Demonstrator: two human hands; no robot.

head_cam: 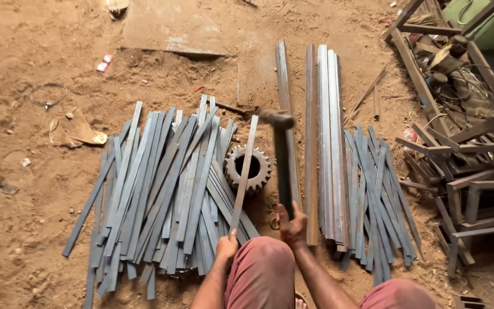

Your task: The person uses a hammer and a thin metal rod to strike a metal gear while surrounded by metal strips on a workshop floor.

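Note:
My left hand (226,246) grips the near end of a flat steel strip (244,169) that lies across a toothed steel gear (248,168) on the sandy ground. In my right hand (292,225) is a hammer (282,154), its handle pointing away from me. The hammer's head hovers just right of the strip's far end, above the ground. My knees in reddish trousers (261,274) fill the bottom of the view.
A large heap of flat steel strips (155,194) lies left of the gear, a smaller heap (375,194) on the right. Long angle bars (327,137) lie between them. Welded metal frames (470,171) and scrap crowd the right side. Cardboard scraps (78,134) lie far left.

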